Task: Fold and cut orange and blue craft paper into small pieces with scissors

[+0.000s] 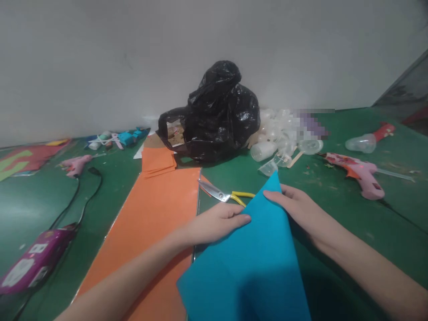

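Note:
A blue sheet of paper or thin foam is held up between my two hands, with one corner pointing away from me. My left hand grips its left edge, thumb on top and fingers partly hidden. Near the top corner my right hand pinches the sheet, its thumb on the front and the other fingers behind. Scissors with yellow handles lie just beyond the sheet, their handles partly covered by it. Under my left forearm is a large orange sheet in a clear sleeve.
Small orange pieces are stacked behind the large sheet. A black plastic bag stands by the wall, with clear plastic cups beside it. Pink glue guns lie right and left; a purple power strip sits front left.

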`<act>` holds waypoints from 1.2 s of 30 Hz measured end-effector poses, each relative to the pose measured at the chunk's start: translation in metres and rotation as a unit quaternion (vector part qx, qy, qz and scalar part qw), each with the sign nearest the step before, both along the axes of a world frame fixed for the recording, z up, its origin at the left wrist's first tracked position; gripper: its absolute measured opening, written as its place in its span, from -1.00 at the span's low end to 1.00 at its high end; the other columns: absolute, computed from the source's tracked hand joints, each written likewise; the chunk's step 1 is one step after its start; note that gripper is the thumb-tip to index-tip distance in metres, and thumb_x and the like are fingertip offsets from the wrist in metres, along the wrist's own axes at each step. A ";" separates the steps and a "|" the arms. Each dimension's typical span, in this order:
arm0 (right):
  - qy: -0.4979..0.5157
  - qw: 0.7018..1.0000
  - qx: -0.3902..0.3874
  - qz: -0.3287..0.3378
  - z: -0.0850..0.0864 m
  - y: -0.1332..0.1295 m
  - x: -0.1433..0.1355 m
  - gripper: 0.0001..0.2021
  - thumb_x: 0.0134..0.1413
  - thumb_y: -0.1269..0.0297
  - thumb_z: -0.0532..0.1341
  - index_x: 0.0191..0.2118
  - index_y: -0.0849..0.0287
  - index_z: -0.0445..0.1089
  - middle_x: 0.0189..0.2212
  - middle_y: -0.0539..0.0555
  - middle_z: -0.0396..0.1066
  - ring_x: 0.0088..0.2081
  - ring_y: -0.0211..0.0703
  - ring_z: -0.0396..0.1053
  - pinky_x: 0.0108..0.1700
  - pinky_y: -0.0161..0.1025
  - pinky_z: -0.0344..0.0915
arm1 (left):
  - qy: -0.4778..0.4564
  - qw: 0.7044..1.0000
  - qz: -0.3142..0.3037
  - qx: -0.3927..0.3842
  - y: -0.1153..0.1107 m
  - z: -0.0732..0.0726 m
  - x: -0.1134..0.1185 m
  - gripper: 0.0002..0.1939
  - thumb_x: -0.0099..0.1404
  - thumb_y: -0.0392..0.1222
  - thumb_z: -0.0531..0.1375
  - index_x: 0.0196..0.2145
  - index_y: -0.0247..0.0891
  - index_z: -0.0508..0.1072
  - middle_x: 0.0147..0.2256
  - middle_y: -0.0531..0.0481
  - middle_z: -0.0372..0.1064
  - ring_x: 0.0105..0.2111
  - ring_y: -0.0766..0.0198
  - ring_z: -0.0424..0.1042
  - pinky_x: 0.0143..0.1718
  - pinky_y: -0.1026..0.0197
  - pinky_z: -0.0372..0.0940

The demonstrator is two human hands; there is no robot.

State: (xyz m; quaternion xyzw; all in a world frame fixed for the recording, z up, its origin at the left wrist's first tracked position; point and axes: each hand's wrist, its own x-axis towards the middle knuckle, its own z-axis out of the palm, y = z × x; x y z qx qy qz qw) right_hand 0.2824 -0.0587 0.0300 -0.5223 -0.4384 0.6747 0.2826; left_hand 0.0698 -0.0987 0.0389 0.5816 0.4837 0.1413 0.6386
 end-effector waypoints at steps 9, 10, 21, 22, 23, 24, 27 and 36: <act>0.006 0.999 -0.031 -0.013 0.003 -0.003 -0.003 -0.73 -0.06 0.03 0.40 -0.37 0.11 0.45 -0.49 -0.01 0.47 -0.41 -0.09 0.43 -0.32 -0.18 0.36 | -0.003 1.000 -0.001 0.020 0.000 0.000 0.000 -0.56 0.40 0.18 0.06 -0.46 -0.21 0.23 -0.48 0.15 0.14 -0.49 0.38 0.15 -0.43 0.28 0.15; 0.007 0.999 -0.034 -0.011 0.004 -0.002 -0.003 -0.73 -0.07 0.04 0.41 -0.37 0.11 0.45 -0.49 -0.01 0.48 -0.41 -0.08 0.43 -0.31 -0.18 0.36 | -0.001 1.000 0.000 0.022 0.000 0.000 0.000 -0.56 0.40 0.18 0.06 -0.46 -0.21 0.23 -0.49 0.15 0.14 -0.49 0.38 0.15 -0.43 0.28 0.15; 0.004 1.000 -0.029 -0.008 0.000 0.002 -0.001 -0.71 -0.09 0.05 0.42 -0.32 0.13 0.51 -0.43 0.03 0.54 -0.41 -0.08 0.45 -0.31 -0.17 0.39 | -0.003 1.000 0.000 0.018 0.000 0.001 0.001 -0.58 0.42 0.15 0.05 -0.44 -0.22 0.26 -0.47 0.13 0.18 -0.47 0.37 0.18 -0.41 0.28 0.18; 0.005 0.999 -0.032 -0.007 0.000 0.002 -0.001 -0.72 -0.09 0.05 0.42 -0.32 0.12 0.50 -0.43 0.03 0.54 -0.40 -0.08 0.45 -0.30 -0.17 0.39 | -0.002 1.000 -0.001 0.020 0.000 0.001 0.001 -0.59 0.42 0.15 0.05 -0.43 -0.22 0.26 -0.46 0.12 0.19 -0.45 0.36 0.19 -0.39 0.28 0.19; 0.006 0.999 -0.035 -0.007 0.000 0.002 -0.001 -0.72 -0.09 0.05 0.43 -0.33 0.12 0.50 -0.44 0.04 0.54 -0.41 -0.08 0.45 -0.31 -0.17 0.39 | -0.001 1.000 -0.002 0.022 0.000 0.001 0.001 -0.59 0.43 0.15 0.05 -0.43 -0.22 0.27 -0.45 0.12 0.20 -0.44 0.35 0.20 -0.37 0.27 0.21; 0.006 0.999 -0.036 -0.007 0.000 0.002 -0.001 -0.72 -0.09 0.05 0.43 -0.34 0.13 0.49 -0.44 0.04 0.54 -0.41 -0.08 0.45 -0.32 -0.17 0.39 | 0.000 1.000 -0.003 0.026 0.000 0.001 0.001 -0.59 0.43 0.15 0.05 -0.42 -0.22 0.27 -0.44 0.12 0.21 -0.43 0.35 0.22 -0.35 0.27 0.21; 0.011 0.999 -0.039 -0.011 0.000 0.002 -0.001 -0.73 -0.10 0.05 0.43 -0.36 0.12 0.49 -0.46 0.03 0.54 -0.43 -0.10 0.44 -0.33 -0.18 0.38 | -0.003 0.999 -0.005 0.037 0.000 0.001 0.001 -0.60 0.44 0.13 0.04 -0.41 -0.22 0.28 -0.42 0.11 0.23 -0.41 0.35 0.23 -0.32 0.26 0.22; 0.011 0.999 -0.041 -0.026 0.003 -0.002 -0.003 -0.75 -0.09 0.08 0.43 -0.36 0.11 0.48 -0.46 0.00 0.52 -0.39 -0.10 0.44 -0.30 -0.19 0.37 | 0.001 0.999 -0.010 0.049 0.001 0.001 0.001 -0.61 0.46 0.10 0.02 -0.40 -0.21 0.28 -0.40 0.10 0.25 -0.39 0.33 0.24 -0.28 0.25 0.22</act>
